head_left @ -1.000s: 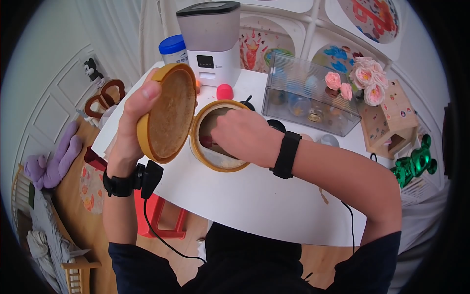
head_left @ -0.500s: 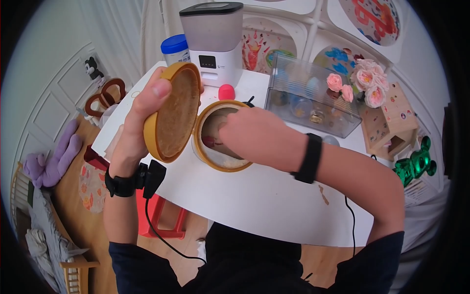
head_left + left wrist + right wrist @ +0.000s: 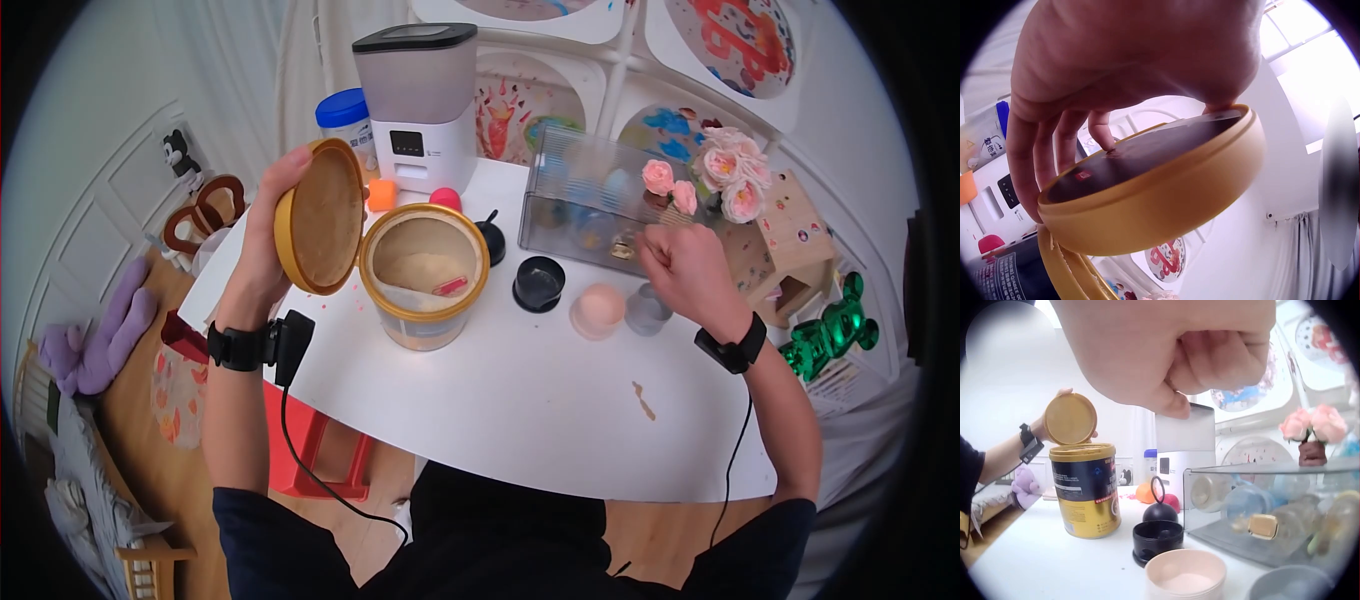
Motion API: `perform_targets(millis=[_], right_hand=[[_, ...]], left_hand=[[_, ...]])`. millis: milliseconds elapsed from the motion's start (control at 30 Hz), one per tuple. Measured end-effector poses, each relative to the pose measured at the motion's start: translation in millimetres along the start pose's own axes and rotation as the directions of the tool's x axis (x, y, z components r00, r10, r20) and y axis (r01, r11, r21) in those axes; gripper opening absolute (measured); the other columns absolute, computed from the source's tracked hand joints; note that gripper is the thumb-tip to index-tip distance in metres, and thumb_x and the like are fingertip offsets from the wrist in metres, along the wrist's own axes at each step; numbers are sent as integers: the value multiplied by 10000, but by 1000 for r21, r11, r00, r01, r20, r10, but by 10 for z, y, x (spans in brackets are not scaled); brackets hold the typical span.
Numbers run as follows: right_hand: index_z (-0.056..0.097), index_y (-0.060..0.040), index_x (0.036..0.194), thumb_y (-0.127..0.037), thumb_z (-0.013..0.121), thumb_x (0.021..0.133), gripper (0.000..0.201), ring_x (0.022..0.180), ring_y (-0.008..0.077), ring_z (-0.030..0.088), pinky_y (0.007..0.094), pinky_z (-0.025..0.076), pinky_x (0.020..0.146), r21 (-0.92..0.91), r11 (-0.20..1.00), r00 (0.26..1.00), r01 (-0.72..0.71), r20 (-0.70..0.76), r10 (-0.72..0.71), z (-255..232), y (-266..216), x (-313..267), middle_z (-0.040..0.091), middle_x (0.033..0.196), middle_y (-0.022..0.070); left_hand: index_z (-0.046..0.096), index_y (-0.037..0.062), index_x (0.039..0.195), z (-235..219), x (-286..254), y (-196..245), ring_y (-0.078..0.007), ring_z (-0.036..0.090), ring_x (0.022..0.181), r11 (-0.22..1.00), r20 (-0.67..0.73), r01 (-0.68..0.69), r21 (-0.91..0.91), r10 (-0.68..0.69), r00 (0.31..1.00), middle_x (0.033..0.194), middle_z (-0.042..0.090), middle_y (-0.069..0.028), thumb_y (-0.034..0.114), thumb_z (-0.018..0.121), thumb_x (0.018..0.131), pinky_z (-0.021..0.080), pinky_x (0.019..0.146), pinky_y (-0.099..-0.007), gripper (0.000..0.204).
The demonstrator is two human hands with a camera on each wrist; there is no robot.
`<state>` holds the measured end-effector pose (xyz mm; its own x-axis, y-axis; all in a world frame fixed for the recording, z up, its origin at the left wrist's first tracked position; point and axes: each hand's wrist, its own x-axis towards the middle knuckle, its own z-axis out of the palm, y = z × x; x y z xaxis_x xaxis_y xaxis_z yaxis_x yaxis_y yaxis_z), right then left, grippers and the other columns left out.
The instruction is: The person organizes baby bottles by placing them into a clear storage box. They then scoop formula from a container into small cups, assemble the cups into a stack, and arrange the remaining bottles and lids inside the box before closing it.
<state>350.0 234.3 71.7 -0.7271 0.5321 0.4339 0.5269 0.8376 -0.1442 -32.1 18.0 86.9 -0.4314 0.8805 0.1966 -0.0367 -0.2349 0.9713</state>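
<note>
Our left hand [image 3: 264,230] grips the raised lid [image 3: 328,215], fingers curled round its edge; our right hand [image 3: 690,268] is curled closed, nothing visible in it. Between them, nearer the left, a tug on that lid could tip the can [image 3: 422,330], spilling powder [image 3: 405,270]. It stands upright, long axis vertical, mouth up.

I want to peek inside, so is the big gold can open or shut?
The can is open: the left hand holds its lid up, and pale powder shows inside.
</note>
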Motion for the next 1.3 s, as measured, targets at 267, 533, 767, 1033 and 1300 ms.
perform_targets(millis=[267, 533, 767, 1033, 1300], right_hand=[[585, -41, 875, -210, 616, 1088, 274, 647, 406, 642, 554, 490, 623, -54, 998, 994, 24, -110, -29, 266, 127, 109, 605, 644, 188], [579, -74, 789, -234, 710, 1021, 311, 644, 358, 594, 478, 486, 580, -147, 955, 911, 256, -293, -290, 220, -57, 201, 570, 617, 132], [599, -87, 774, -193, 741, 939, 242, 700, 340, 659, 447, 523, 619, 24, 871, 872, 490, -9, -490, 45, -578, 344, 634, 701, 140], [742, -79, 832, -146, 751, 888, 88, 1003, 215, 661, 358, 596, 695, -103, 673, 679, 733, 181, -712, 298, -1129, 492, 716, 826, 16], [763, -79, 760, -130, 729, 834, 96, 1043, 220, 670, 343, 596, 779, -85, 569, 544, 818, 439, -715, 357, -1246, 373, 743, 852, 38]], left_hand=[[581, 45, 1451, 257, -263, 131, -232, 719, 1100, 993, 70, -17, 116, 9, 998, 1288, 690, -163, 658, 583, 983, 602, 905, -347, 771], [548, 57, 1391, 468, -410, 186, -199, 644, 1175, 994, 135, -65, 93, 52, 989, 1298, 641, -126, 635, 616, 960, 552, 959, -347, 725], [519, 56, 1396, 617, -472, 192, -273, 686, 1208, 975, 123, -88, 204, 64, 990, 1352, 638, -204, 696, 619, 878, 606, 972, -385, 830], [517, 79, 1339, 688, -555, 192, -162, 554, 1132, 985, 178, -112, 131, 88, 980, 1251, 593, -74, 585, 701, 926, 416, 1031, -322, 678], [492, 107, 1277, 675, -594, 204, -143, 530, 1083, 992, 216, -97, 82, 77, 973, 1232, 587, -58, 477, 710, 966, 420, 996, -321, 531]])
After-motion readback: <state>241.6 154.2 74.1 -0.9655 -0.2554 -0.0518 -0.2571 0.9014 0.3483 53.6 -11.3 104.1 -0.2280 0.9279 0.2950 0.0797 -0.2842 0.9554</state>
